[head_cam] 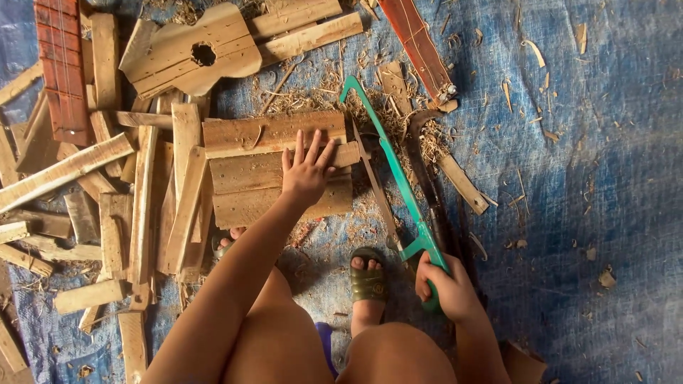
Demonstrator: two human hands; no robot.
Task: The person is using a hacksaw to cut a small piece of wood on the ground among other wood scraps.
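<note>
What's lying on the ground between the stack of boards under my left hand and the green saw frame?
In the head view, between the wooden boards and the green saw frame lie wood shavings on the blue tarp, plus the saw's thin blade.

Warm daylight, brightest at upper right of frame; dim shadow across lower right and bottom edge. Colours saturated. Focus sharp at centre, slight wide-angle bending toward edges.

floor: blue tarp (605, 142) | wood shavings (313, 99) | warm daylight
</note>
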